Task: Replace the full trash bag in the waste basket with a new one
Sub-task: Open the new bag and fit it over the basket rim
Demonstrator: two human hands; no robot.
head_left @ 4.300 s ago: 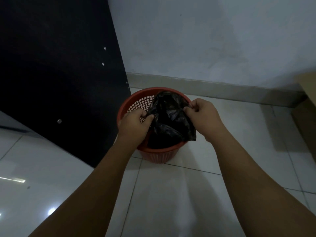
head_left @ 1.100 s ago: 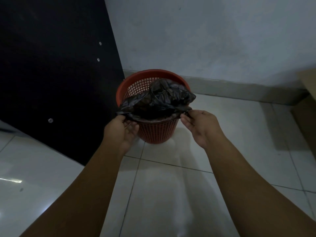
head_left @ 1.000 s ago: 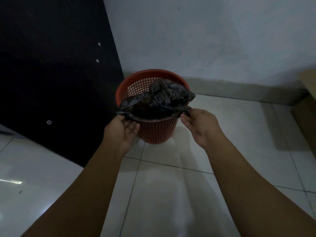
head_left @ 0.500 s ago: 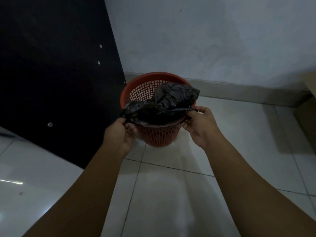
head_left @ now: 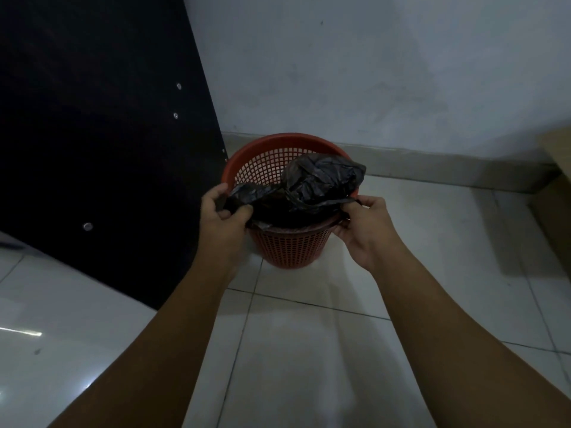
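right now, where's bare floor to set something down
Bare floor: right of the basket, up to the wall and box; more in front of it. Crowded: black panel close on its left, left hand and right hand gripping the bag at the rim.

Your left hand (head_left: 221,216) grips the black trash bag (head_left: 318,183) at the near-left rim of the red mesh basket (head_left: 290,248); your right hand (head_left: 363,230) pinches its edge at the near-right rim. The basket stands on the tiled floor (head_left: 309,350), beside a black panel (head_left: 92,134).
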